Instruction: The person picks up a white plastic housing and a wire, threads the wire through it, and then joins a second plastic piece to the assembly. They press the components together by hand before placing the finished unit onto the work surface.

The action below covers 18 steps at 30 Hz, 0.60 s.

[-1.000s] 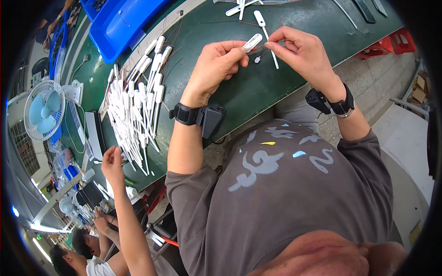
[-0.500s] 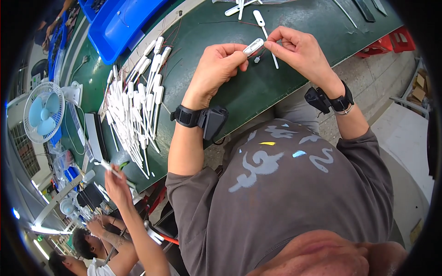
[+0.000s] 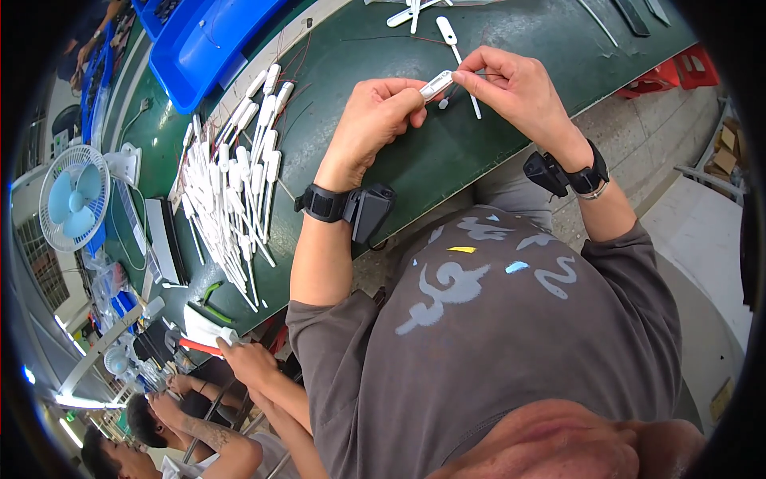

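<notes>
Over the green bench, my left hand [image 3: 381, 120] pinches a small white plastic casing [image 3: 436, 85] between thumb and fingers. The casing is elongated, with a round end and a narrow window, like a stick thermometer's head. My right hand [image 3: 515, 89] is closed at the casing's far end, thumb and forefinger pressed together there; a thin wire shows by its fingers. A small pale piece [image 3: 444, 103] hangs just below the casing. Behind my hands lies a white stick with an oval head [image 3: 448, 32]. Both my wrists wear black strapped devices.
Left of my hands, a large heap of white sticks [image 3: 239, 188] covers the green bench [image 3: 319, 231]. Beyond it are a blue tray [image 3: 187, 60] and a fan [image 3: 77, 195]. At lower left, a co-worker's hand [image 3: 251, 361] is by a red-handled tool [image 3: 199, 346] and green-handled pliers [image 3: 211, 303].
My hands stay nearly in place, the right one shifting slightly left along the casing. The co-worker's raised hand, which held a white stick, has come down to the red-handled tool.
</notes>
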Motion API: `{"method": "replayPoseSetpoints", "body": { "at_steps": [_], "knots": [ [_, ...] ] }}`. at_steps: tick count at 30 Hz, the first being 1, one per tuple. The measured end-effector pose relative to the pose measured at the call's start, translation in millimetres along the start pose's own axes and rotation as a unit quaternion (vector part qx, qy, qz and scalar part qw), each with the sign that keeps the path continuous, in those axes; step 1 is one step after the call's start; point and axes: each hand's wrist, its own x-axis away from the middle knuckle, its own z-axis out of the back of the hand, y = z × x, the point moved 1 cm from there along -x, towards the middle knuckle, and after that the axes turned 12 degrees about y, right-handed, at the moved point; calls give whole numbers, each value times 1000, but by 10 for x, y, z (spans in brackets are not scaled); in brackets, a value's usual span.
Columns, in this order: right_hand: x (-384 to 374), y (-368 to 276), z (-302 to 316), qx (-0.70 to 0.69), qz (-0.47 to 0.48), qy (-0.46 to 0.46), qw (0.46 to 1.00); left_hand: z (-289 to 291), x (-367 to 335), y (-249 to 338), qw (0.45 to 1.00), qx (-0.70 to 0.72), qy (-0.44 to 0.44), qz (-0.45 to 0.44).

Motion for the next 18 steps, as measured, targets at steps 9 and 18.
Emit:
{"method": "replayPoseSetpoints", "body": {
  "at_steps": [9,18],
  "knots": [
    [-5,15,-3,14,24,4,1000,-30,25,12,1000,-5,5,4],
    [-27,94,16,57,310,84,945,-3,47,54,1000,10,-17,13]
  ]
}}
